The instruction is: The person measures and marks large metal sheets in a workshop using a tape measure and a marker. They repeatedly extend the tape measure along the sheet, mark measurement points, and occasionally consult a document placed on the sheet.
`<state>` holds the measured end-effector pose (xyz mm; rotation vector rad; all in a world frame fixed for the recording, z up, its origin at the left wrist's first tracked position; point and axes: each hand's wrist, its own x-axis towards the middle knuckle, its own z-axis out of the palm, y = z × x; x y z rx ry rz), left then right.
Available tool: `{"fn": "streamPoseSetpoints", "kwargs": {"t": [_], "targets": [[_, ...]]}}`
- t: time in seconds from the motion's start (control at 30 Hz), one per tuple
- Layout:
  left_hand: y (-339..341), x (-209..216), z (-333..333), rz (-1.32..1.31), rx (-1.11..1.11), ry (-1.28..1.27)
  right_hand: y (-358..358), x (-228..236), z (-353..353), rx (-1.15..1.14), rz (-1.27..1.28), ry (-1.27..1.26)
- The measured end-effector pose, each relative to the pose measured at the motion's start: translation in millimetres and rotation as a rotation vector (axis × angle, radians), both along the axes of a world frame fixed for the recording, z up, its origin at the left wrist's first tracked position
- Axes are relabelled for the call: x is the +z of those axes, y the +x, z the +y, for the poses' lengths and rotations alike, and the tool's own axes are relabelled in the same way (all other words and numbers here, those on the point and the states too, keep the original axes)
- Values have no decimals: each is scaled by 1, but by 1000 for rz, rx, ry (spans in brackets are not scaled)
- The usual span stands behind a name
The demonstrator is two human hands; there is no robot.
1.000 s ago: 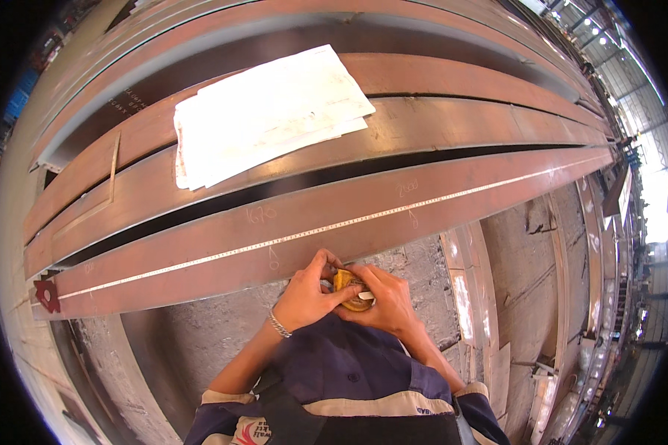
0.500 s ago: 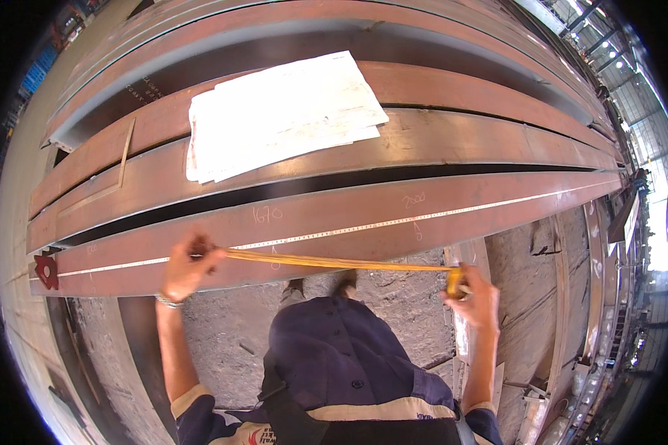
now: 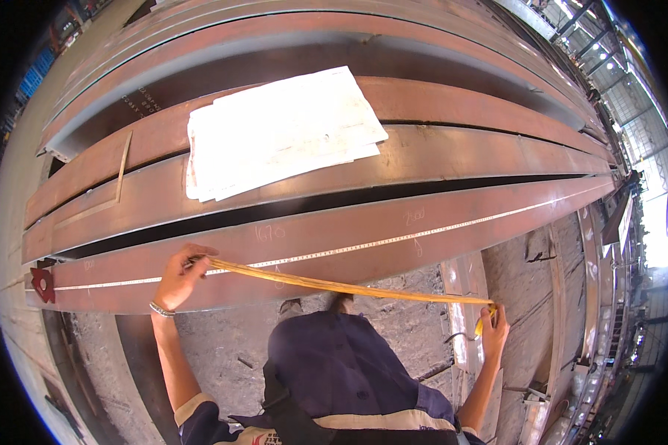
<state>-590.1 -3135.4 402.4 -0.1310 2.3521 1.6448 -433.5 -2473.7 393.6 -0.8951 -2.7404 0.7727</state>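
A yellow tape measure is stretched between my two hands. My left hand (image 3: 177, 282), wearing a bracelet, pinches the blade near its end, above the nearest steel beam (image 3: 312, 236). Around the yellow case (image 3: 485, 320) the fingers of my right hand (image 3: 496, 332) are closed, out past the beam's near edge. The yellow blade (image 3: 334, 285) slants down to the right. Beneath it, a white graduated tape (image 3: 364, 246) lies along the beam, which bears chalk marks. At the beam's left end sits a dark red notched plate (image 3: 43, 285).
White paper sheets (image 3: 282, 133) lie across the farther beams. A thin L-shaped square (image 3: 123, 167) rests left of them. More beams are stacked beyond, with dark gaps between. Steel strips (image 3: 464, 285) cross the rough ground at right.
My right hand has moved right and down with the case, so the yellow blade spans farther and slants more. My left hand has shifted only slightly and still grips the blade.
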Motion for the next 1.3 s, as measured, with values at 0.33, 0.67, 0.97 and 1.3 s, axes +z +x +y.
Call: {"fn": "streamPoseSetpoints", "kwargs": {"t": [0.33, 0.67, 0.97, 1.3], "targets": [[-19, 3, 12, 177, -126, -224, 18, -19, -24, -120, 29, -197], [-16, -15, 43, 240, -299, -166, 32, -27, -48, -187, -84, -244], [-18, -31, 63, 76, -231, -126, 24, -36, -67, -179, -177, -288], [-22, -52, 66, 210, -182, -240, -27, 5, -82, 26, -253, -291]]}}
